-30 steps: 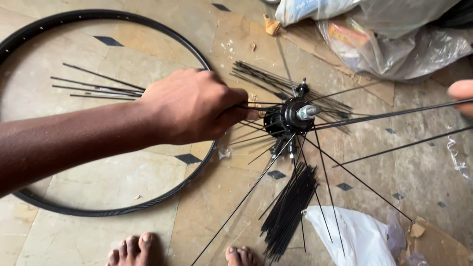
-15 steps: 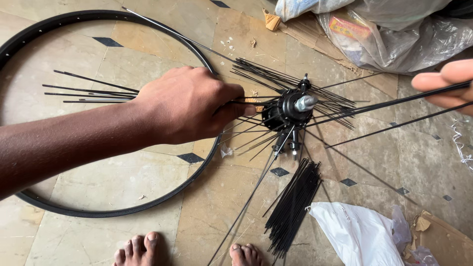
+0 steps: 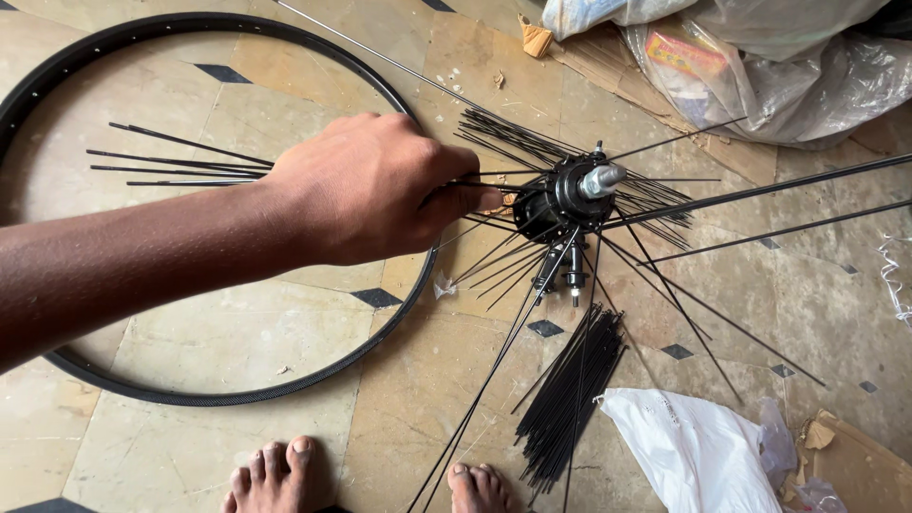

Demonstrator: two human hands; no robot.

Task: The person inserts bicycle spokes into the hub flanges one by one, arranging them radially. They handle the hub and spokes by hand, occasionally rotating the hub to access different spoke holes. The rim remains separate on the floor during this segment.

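My left hand (image 3: 370, 190) reaches in from the left, and its fingers pinch thin black spokes right beside the black wheel hub (image 3: 570, 195). The hub is raised a little off the floor, its silver axle end pointing up. Many spokes (image 3: 684, 304) fan out of it in all directions. Two long ones (image 3: 788, 204) run off the right edge. My right hand is out of the picture. A black wheel rim (image 3: 380, 313) lies flat on the floor under my left forearm.
A bundle of loose black spokes (image 3: 570, 399) lies on the tiled floor below the hub, and a few more (image 3: 180, 161) lie inside the rim. My bare feet (image 3: 275, 475) are at the bottom edge. Plastic bags (image 3: 760, 66) sit top right and a white bag (image 3: 693, 446) bottom right.
My right hand, which pinched a long spoke at the right edge, has left the view. The left hand and hub have stayed in place.
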